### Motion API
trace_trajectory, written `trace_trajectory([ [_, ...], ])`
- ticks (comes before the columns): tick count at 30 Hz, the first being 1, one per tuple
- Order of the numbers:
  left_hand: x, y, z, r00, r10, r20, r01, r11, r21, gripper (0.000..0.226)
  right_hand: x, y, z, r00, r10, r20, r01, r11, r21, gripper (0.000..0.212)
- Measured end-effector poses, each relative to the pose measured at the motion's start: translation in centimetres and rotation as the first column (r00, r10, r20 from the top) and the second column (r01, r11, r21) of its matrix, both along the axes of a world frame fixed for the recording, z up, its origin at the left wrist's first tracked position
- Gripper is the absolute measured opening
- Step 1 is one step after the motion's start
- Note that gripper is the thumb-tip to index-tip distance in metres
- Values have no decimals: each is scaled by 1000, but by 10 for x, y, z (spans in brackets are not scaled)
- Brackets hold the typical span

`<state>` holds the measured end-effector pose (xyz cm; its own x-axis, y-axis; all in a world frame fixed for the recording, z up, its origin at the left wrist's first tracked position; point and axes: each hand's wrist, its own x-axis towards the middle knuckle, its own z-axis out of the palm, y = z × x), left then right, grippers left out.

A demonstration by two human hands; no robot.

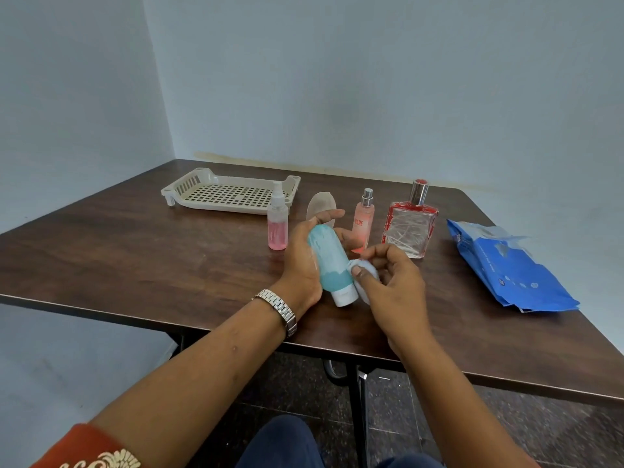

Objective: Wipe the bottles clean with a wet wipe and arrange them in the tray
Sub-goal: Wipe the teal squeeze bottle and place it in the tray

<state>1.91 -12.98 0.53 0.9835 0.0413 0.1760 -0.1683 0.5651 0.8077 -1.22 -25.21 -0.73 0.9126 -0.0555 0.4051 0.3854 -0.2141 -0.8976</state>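
Left hand (300, 261): fingers wrapped round a turquoise soft-plastic squeeze bottle (329, 261), white cap toward the person. Metal link watch (278, 310) on that wrist. The bottle is held over the dark wood-grain table (135, 251), nearer than the cream perforated plastic tray (223, 195) and right of it, well apart.

Right hand (395, 282): thumb and fingertips pinch a folded white wet wipe (366, 275) against the bottle just above the cap.

Right of the tray, far out: one blue plastic wipe pack (510, 268), lying flat, top flap peeled up.

Standing upright, all outside the tray:
- clear plastic spray bottle (277, 228), roughly half full of pink liquid, just in front of the tray's right corner
- slim pink spray bottle with silver nozzle (363, 224), further right
- square glass bottle with red trim and silver cap (410, 228), right again; fill level unclear

Round translucent piece (320, 206) beside the tray's right end, partly behind the left hand. Can't tell what it is.

Count: 4 bottles, 1 tray, 1 pack, 1 loose wipe.
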Motion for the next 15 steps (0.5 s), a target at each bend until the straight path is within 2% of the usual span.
trace_trajectory([
  [3, -1, 1, 1, 1000, -11, 4, 11, 1000, -1, 37, -11, 4, 1, 993, -16, 118, 29, 994, -109, 26],
  [5, -2, 1, 2, 1000, -23, 19, 23, 999, 23, 39, -12, 1, 1, 991, -10, 136, 30, 988, -149, 26],
  [9, -4, -2, 2, 997, -66, 28, 64, 997, 46, 42, 3, -7, 6, 999, 9, 44, -6, 997, -79, 22],
  [15, -1, -1, 1, 995, -92, 23, 92, 996, 12, 42, -4, -1, 5, 996, 30, 85, -24, 998, -65, 20],
])
